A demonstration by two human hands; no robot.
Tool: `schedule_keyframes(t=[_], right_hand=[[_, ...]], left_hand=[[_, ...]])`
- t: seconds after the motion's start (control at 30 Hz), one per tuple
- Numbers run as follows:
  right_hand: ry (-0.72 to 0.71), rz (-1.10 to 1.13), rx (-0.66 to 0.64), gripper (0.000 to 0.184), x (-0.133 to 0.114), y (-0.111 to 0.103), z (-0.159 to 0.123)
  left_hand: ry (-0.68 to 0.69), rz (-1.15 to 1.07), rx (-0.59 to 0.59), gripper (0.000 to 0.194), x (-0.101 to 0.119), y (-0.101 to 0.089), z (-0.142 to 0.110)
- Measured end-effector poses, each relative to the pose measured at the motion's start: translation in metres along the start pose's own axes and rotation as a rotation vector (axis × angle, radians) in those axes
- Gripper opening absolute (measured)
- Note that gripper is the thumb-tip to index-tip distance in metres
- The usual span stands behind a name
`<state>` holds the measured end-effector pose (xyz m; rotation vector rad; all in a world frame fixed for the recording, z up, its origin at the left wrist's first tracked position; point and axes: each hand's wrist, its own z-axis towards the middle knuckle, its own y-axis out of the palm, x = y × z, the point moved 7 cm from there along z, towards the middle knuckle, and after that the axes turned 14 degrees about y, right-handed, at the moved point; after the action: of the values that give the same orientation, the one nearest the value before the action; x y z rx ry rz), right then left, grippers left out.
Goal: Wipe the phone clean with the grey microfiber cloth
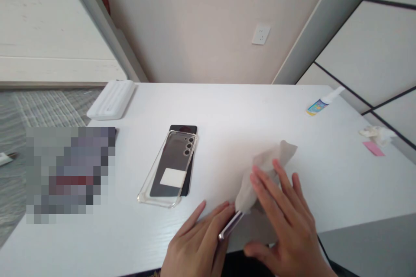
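Near the table's front edge, my left hand (201,240) is closed on the side of a slim device that looks like a phone (231,226), with only its shiny edge showing. A pale, crumpled tissue or wipe (248,190) covers most of it. My right hand (286,216) lies over the tissue, fingers stretched out and fingertips pressing on it, the thumb held apart. Left of the hands, a clear phone case (143,188) with three camera holes rests on a dark flat panel (173,153) bearing a white label.
A white ridged box (112,99) sits at the back left corner, with a blurred-out item (84,160) in front of it. At the right are a small nozzle bottle (318,106), a crumpled tissue (378,134) and a pink slip (373,148). A wall borders the table's back.
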<state>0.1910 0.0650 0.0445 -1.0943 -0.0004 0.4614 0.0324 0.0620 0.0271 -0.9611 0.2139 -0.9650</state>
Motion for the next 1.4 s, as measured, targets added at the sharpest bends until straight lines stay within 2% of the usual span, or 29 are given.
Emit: schedule_keyframes(t=[0.1,0.13,0.27,0.3,0.4,0.43,0.57,0.6,0.7,0.73,0.83,0.87,1.0,1.13,1.17,1.27,1.33,1.4], right_hand=[[-0.209,0.017,-0.022,0.071,-0.014,0.000,-0.005],[-0.206,0.016,-0.029,0.070,-0.013,0.000,-0.005],[0.061,0.037,-0.012,0.086,0.008,-0.002,0.003],[0.040,0.047,-0.007,0.086,0.006,-0.001,0.003],[-0.191,0.046,-0.046,0.083,-0.012,0.002,-0.002],[-0.205,0.039,-0.055,0.082,-0.012,0.002,-0.002],[0.021,0.042,-0.059,0.084,0.009,-0.001,0.006],[0.001,0.047,-0.066,0.086,0.009,-0.002,0.006],[-0.195,0.046,-0.147,0.091,-0.003,0.000,0.001],[-0.199,0.043,-0.162,0.088,-0.003,0.000,0.001],[-0.032,0.049,-0.160,0.084,0.008,0.001,0.005],[-0.020,0.056,-0.152,0.084,0.008,0.002,0.006],[-0.207,0.032,-0.150,0.083,-0.007,0.007,0.002],[-0.013,0.034,-0.114,0.086,0.010,0.006,0.008],[-0.024,0.049,-0.101,0.085,0.010,0.005,0.009],[-0.209,0.059,-0.094,0.072,-0.001,0.001,0.006],[-0.196,0.071,-0.073,0.078,0.000,0.000,0.008],[-0.073,0.088,-0.057,0.094,0.008,0.001,0.013]], left_hand=[[0.024,-0.024,0.013,0.026,0.002,0.001,0.000],[0.023,-0.031,0.009,0.026,0.002,0.002,0.000],[-0.009,-0.037,-0.041,0.035,-0.001,0.006,-0.002],[0.000,-0.028,-0.039,0.034,-0.001,0.005,-0.002],[0.023,0.009,0.005,0.025,0.000,0.001,-0.002],[0.016,0.011,0.010,0.025,-0.001,0.000,-0.002],[-0.025,-0.013,-0.020,0.029,0.000,0.002,-0.003],[-0.024,-0.007,-0.028,0.030,0.001,0.003,-0.003],[-0.009,0.005,-0.023,0.026,0.003,0.002,-0.004],[-0.012,0.003,-0.027,0.026,0.003,0.002,-0.004],[-0.032,0.018,-0.040,0.031,0.001,0.001,-0.004],[-0.025,0.030,-0.043,0.031,0.001,0.001,-0.004],[0.060,0.055,0.000,0.024,0.006,-0.002,0.001],[0.036,0.096,0.011,0.024,0.003,-0.002,0.001],[0.037,0.105,0.004,0.024,0.003,-0.002,0.000],[0.081,0.102,-0.007,0.022,0.004,0.000,-0.004],[0.100,0.089,-0.013,0.021,0.004,0.002,-0.007],[0.096,0.085,-0.010,0.022,0.003,0.004,-0.011]])
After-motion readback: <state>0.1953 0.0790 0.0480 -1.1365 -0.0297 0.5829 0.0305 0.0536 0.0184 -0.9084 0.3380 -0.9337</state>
